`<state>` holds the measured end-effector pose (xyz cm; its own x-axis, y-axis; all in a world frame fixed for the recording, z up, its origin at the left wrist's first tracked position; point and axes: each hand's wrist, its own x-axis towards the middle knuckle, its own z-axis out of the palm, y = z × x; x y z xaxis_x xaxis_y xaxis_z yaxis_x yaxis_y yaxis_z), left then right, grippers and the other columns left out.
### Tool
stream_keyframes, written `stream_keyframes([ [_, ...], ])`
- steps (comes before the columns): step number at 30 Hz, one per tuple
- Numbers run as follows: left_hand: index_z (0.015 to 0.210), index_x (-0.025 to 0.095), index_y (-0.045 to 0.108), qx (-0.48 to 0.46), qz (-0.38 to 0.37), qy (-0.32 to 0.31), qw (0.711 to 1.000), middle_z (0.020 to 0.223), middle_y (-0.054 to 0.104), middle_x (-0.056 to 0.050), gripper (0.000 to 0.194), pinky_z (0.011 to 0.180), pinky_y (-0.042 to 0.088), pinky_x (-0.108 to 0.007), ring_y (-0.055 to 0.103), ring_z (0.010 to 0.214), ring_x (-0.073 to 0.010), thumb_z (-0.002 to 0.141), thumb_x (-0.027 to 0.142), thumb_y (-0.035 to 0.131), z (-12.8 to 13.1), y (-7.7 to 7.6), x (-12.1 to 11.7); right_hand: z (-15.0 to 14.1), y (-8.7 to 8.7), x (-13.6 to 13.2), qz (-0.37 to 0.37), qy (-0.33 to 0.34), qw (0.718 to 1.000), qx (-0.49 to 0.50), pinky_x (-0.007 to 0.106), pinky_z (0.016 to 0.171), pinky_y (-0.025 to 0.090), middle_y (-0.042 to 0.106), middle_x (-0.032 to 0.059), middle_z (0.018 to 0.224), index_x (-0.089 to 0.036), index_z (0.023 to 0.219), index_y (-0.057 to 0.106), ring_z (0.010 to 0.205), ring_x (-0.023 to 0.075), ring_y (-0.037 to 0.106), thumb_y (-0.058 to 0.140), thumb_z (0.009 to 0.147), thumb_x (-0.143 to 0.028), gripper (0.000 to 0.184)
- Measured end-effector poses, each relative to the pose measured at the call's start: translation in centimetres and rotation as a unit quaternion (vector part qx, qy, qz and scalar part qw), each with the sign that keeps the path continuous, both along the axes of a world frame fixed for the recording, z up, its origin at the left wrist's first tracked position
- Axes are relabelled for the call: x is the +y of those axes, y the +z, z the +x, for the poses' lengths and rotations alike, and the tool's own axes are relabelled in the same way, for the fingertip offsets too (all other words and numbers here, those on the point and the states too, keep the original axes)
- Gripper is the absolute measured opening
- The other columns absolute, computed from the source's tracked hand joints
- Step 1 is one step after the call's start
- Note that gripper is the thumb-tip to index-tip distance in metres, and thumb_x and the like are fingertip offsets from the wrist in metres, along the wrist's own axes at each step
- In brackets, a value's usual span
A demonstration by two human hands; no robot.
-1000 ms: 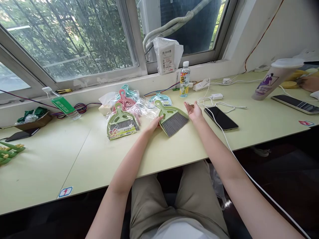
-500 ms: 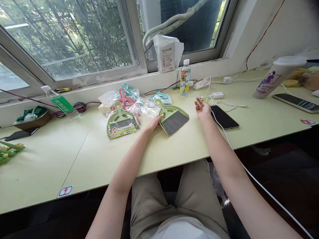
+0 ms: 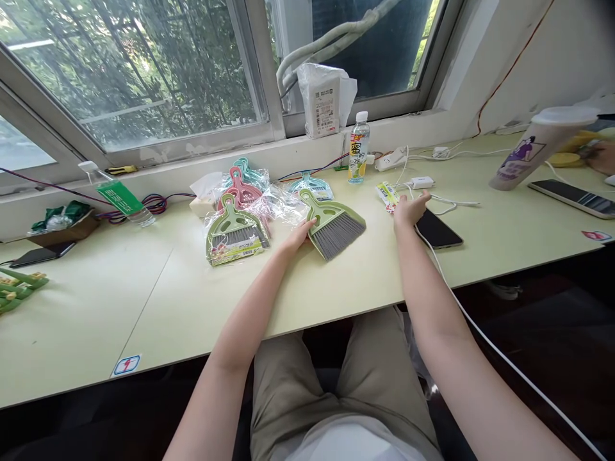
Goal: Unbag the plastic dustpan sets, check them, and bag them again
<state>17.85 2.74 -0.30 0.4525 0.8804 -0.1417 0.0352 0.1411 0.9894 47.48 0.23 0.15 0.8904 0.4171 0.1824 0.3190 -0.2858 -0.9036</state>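
A green mini brush with grey bristles [image 3: 334, 225] lies unwrapped on the pale green table [image 3: 192, 301]. My left hand [image 3: 296, 237] rests against its left edge, thumb on the plastic, fingers curled round it. My right hand [image 3: 409, 208] is further right, fingers closed on a small white and yellow paper label [image 3: 387, 194], just above a black phone [image 3: 439, 229]. To the left lies a wrapped green brush and dustpan set [image 3: 234, 234], with pink and teal sets [image 3: 245, 186] behind it in clear bags.
A drink bottle [image 3: 358, 150], a charger with white cables [image 3: 423, 183] and a white package [image 3: 325, 102] stand near the window sill. A tall cup [image 3: 528, 153], a second phone [image 3: 571, 198] and another person's hand [image 3: 603, 157] are at the far right. A green-labelled bottle [image 3: 118, 198] lies at the left.
My right hand moved right from beside the brush to the charger cables and closed on the paper label. My left hand stayed on the brush.
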Motion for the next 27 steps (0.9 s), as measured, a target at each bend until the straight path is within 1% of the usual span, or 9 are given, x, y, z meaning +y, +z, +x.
stream_keyframes([
  [2,0.122,0.026,0.06,0.012,0.024,0.007,1.0,0.106,0.071,-0.006,0.037,0.086,0.054,-0.038,0.067,0.1,-0.0243,0.09,0.041,0.053,0.1,0.0,-0.1,-1.2,0.7,-0.4,0.009,-0.041,0.995,-0.088,0.035,0.079,0.046,0.067,0.0158,0.105,-0.013,0.139,0.036,0.099,0.0262,0.064,0.042,0.094,-0.019,0.045],
  [3,0.124,0.026,0.059,0.021,0.047,0.013,0.999,0.11,0.07,-0.006,0.038,0.089,0.052,-0.038,0.065,0.105,-0.0243,0.09,0.041,0.053,0.1,0.0,-0.2,-2.1,1.1,-0.6,0.017,-0.023,0.992,-0.124,0.035,0.082,0.045,0.068,0.0139,0.102,-0.014,0.138,0.038,0.098,0.0258,0.065,0.038,0.096,-0.02,0.042],
  [5,0.123,0.026,0.06,0.042,0.098,0.022,0.994,0.114,0.069,-0.006,0.037,0.094,0.049,-0.036,0.061,0.112,-0.0239,0.089,0.041,0.054,0.1,0.2,-0.4,-4.6,1.6,-0.8,0.01,0.093,0.975,-0.201,0.034,0.082,0.044,0.069,0.0105,0.095,-0.016,0.132,0.046,0.091,0.0237,0.065,0.031,0.099,-0.025,0.037],
  [8,0.107,0.019,0.066,0.068,0.144,0.01,0.987,0.104,0.07,-0.007,0.031,0.094,0.047,-0.036,0.061,0.106,-0.0239,0.09,0.042,0.053,0.3,0.5,-0.7,-8.9,1.6,-0.8,-0.042,0.268,0.91,-0.314,0.03,0.075,0.041,0.07,0.0096,0.094,-0.017,0.116,0.06,0.086,0.0217,0.064,0.033,0.101,-0.032,0.034],
  [11,0.081,0.016,0.064,0.097,0.178,-0.006,0.979,0.083,0.068,-0.006,0.03,0.087,0.048,-0.034,0.061,0.093,-0.0231,0.088,0.043,0.053,0.6,0.6,-0.7,-12.1,1.0,-0.8,-0.096,0.348,0.833,-0.42,0.028,0.071,0.038,0.068,0.0115,0.106,-0.017,0.103,0.064,0.097,0.0232,0.061,0.041,0.099,-0.032,0.028],
  [13,0.072,0.016,0.061,0.107,0.196,-0.001,0.975,0.074,0.064,-0.005,0.031,0.082,0.048,-0.033,0.059,0.086,-0.0219,0.087,0.042,0.054,0.7,0.5,-0.7,-13.1,0.9,-1.0,-0.126,0.339,0.814,-0.454,0.028,0.07,0.036,0.068,0.0124,0.106,-0.016,0.106,0.062,0.097,0.0235,0.061,0.041,0.099,-0.028,0.026],
  [17,0.072,0.016,0.06,0.093,0.209,0.015,0.973,0.073,0.062,-0.002,0.026,0.078,0.044,-0.028,0.055,0.079,-0.0179,0.087,0.036,0.053,1.0,0.2,-0.3,-13.0,1.3,-1.4,-0.151,0.282,0.819,-0.476,0.03,0.066,0.031,0.068,0.0131,0.097,-0.014,0.108,0.061,0.09,0.0244,0.062,0.032,0.102,-0.027,0.032],
  [21,0.065,0.017,0.054,0.099,0.225,0.035,0.969,0.069,0.057,0.0,0.026,0.073,0.04,-0.027,0.05,0.072,-0.0153,0.087,0.029,0.05,1.1,-0.1,-0.2,-12.8,1.5,-1.5,-0.165,0.305,0.79,-0.505,0.032,0.067,0.029,0.068,0.014,0.097,-0.013,0.096,0.065,0.09,0.0253,0.06,0.034,0.101,-0.026,0.034],
  [27,0.067,0.019,0.05,0.109,0.297,0.085,0.945,0.068,0.053,0.001,0.027,0.069,0.037,-0.027,0.047,0.071,-0.0151,0.09,0.031,0.046,1.2,-0.4,-0.4,-14.2,1.8,-2.1,-0.102,0.285,0.786,-0.539,0.035,0.075,0.03,0.066,0.0157,0.106,-0.012,0.103,0.065,0.1,0.027,0.055,0.031,0.101,-0.026,0.036],
])
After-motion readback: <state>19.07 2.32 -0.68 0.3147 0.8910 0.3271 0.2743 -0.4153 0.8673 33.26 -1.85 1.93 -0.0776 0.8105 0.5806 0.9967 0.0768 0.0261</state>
